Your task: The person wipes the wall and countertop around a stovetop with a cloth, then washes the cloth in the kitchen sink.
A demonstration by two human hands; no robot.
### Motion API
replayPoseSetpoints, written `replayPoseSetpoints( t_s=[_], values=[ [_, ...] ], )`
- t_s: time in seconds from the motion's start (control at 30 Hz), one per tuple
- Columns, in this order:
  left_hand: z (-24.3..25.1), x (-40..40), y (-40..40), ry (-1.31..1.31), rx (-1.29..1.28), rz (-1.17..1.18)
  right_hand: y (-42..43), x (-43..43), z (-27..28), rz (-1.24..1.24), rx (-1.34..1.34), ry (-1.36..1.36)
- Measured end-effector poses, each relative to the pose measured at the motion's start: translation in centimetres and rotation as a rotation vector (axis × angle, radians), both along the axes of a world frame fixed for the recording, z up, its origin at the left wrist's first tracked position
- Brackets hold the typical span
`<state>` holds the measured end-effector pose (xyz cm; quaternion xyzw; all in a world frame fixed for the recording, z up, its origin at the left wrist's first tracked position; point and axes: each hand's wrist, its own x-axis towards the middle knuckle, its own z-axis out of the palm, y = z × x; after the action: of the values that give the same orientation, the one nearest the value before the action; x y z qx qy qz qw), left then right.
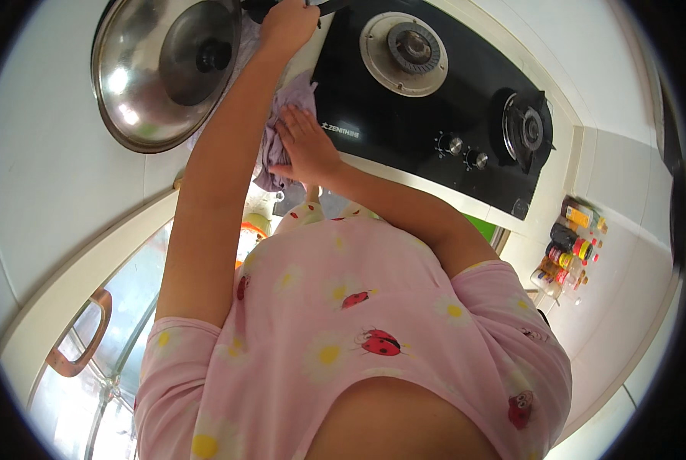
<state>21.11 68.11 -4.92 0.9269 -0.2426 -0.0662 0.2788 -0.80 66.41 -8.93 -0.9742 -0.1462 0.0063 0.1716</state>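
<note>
My left hand (288, 26) reaches to the top edge of the view and is closed around a black object (332, 6), partly cut off there; whether it is a pan support or a handle, I cannot tell. Below it, my right hand (308, 144) lies flat on a crumpled purple cloth (276, 149), thumb apart from the fingers. The cloth lies along the left end of a black glass gas hob (377, 123). One burner (414, 49) has no pan support over it. The other burner (530, 129) carries a black support.
A domed metal wok lid (130, 75) with a black knob leans by the white wall, left of my left forearm. Two control knobs (463, 152) sit at the hob's front. Several sauce bottles (570, 247) stand at the right. A window (107, 345) with a handle is at lower left.
</note>
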Motion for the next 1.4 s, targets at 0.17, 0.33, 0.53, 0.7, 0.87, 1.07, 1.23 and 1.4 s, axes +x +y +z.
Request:
replayPoseSetpoints(
  t_s=[0.17, 0.33, 0.53, 0.7, 0.87, 1.07, 1.23, 1.4],
  values=[
    [0.6, -3.1, -1.0, 0.105, 0.023, 0.065, 0.1, -3.5, -1.7, 0.118, -0.229, -0.202],
    [-1.3, -4.6, -0.7, 0.046, 0.186, 0.109, -1.2, -6.3, -2.1, 0.104, -0.075, -0.204],
    [-1.8, -4.9, -0.6, -0.084, 0.229, 0.16, -6.6, -11.3, -1.6, 0.045, -0.009, -0.14],
    [-0.5, -7.9, 1.1, -0.183, 0.145, 0.264, -12.8, -17.7, -1.2, -0.069, -0.155, -0.093],
    [2.6, -17.5, 4.3, -0.079, -0.178, 0.235, -21.7, -26.1, -2.1, -0.234, -0.333, -0.024],
    [2.4, -29.2, 12.6, 0.181, -0.354, 0.474, -29.4, -33.9, -0.9, -0.46, -0.257, -0.025],
    [2.3, -34.3, 15.8, 0.266, -0.402, 0.605, -33.8, -37.6, 1.1, -0.635, -0.233, 0.078],
    [1.9, -35.6, 16.7, 0.382, -0.618, 0.696, -32.5, -35.3, 5.1, -0.923, 0.118, -0.001]
  ],
)
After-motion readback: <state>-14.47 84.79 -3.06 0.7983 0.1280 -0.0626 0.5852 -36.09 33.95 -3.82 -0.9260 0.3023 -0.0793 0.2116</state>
